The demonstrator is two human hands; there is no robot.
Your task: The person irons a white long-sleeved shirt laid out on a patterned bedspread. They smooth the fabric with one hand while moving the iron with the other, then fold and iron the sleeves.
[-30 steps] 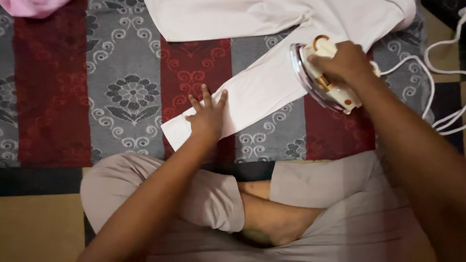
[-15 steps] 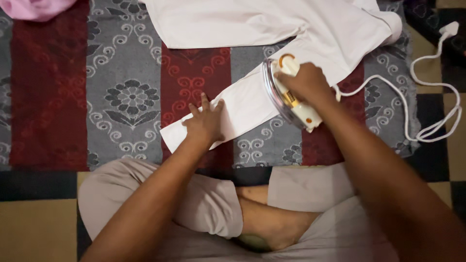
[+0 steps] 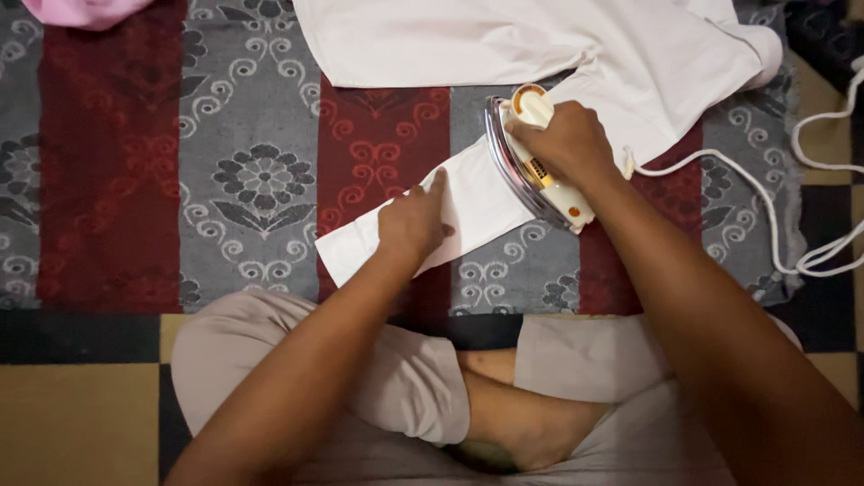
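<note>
The right hand (image 3: 567, 144) is wrapped tight around the handle of a white and orange electric iron with a shiny metal soleplate (image 3: 533, 157), which sits on the sleeve of a white cotton garment (image 3: 540, 45) spread flat over a red and grey patterned cloth with scroll and flower motifs (image 3: 180, 162). The left hand (image 3: 416, 220) lies flat on the lower end of the sleeve (image 3: 369, 238), fingers fairly close together and one pointing up toward the iron, closed on nothing; it seems placed there to pin the fabric taut and flat so the iron meets no folds. The two hands are apart, with a short stretch of sleeve between them. A white power cord (image 3: 774, 216) trails from the iron off to the right edge, looping clear of the garment. A bit of pink fabric (image 3: 85, 11) shows at the top left corner. No packages, labels or signs can be made out. The person sits cross-legged in pale beige trousers (image 3: 396, 378) on a yellow and black checked floor (image 3: 72, 405).
</note>
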